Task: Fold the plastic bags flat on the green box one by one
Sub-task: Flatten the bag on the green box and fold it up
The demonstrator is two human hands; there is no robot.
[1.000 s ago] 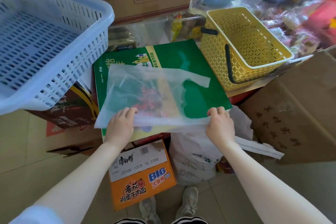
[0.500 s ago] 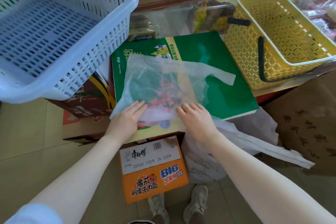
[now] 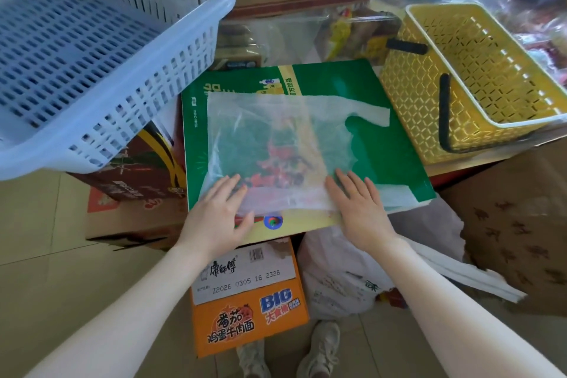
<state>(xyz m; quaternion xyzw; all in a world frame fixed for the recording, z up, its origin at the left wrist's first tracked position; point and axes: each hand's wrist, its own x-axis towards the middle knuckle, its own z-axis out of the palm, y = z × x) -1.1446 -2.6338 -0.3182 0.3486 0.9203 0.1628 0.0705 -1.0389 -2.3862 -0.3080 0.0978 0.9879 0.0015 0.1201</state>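
Thin translucent white plastic bag [image 3: 276,144] spread flat on the lid of the flat green cardboard box [image 3: 389,156], one handle strip sticking out toward the right. Near edge of the bag looks doubled over into a whiter band.

Left hand [image 3: 219,215] palm down on the near left corner of the bag, fingers straight and slightly fanned, pressing it onto the box. Right hand [image 3: 360,212] same deal on the near right side, fingers straight and a bit spread, flat on the plastic. No pinching anywhere, just flat palms.

Big pale blue slotted plastic basket [image 3: 101,49] up on the left, sitting on a dark brown carton. Yellow lattice plastic basket with black handles [image 3: 472,83] just right of the green box. Orange and white noodle carton [image 3: 248,294] on the floor below the box, with a crumpled white plastic sack [image 3: 340,282] next to it. Pair of light sneakers [image 3: 319,350] at the bottom. Brown cardboard box [image 3: 521,224] off to the right.
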